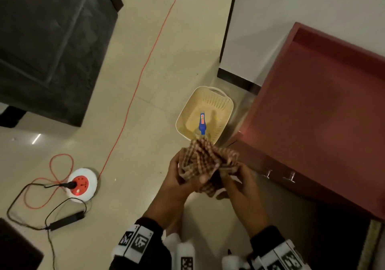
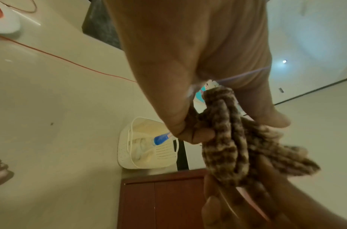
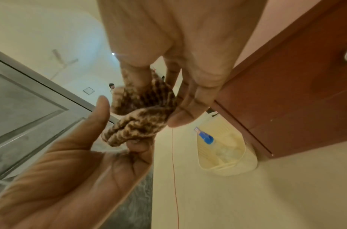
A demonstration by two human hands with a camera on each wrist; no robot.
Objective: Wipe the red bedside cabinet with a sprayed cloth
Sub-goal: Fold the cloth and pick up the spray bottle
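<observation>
Both hands hold a bunched brown-and-cream checked cloth (image 1: 205, 161) over the floor, just left of the red bedside cabinet (image 1: 312, 113). My left hand (image 1: 183, 171) pinches its left side and my right hand (image 1: 231, 176) grips its right side. The left wrist view shows the left thumb (image 2: 190, 133) pressed on the cloth (image 2: 227, 139). In the right wrist view the right fingers (image 3: 186, 108) curl round the cloth (image 3: 141, 117). A spray bottle with a blue head (image 1: 202, 124) lies in a cream basket (image 1: 187, 111) beyond the hands.
An orange cable (image 1: 145, 61) runs across the tiled floor to a round red-and-white socket (image 1: 82, 185), with a black adapter (image 1: 66, 220) nearby. Dark furniture (image 1: 52, 40) fills the upper left. Two metal knobs (image 1: 290, 176) stick out from the cabinet front.
</observation>
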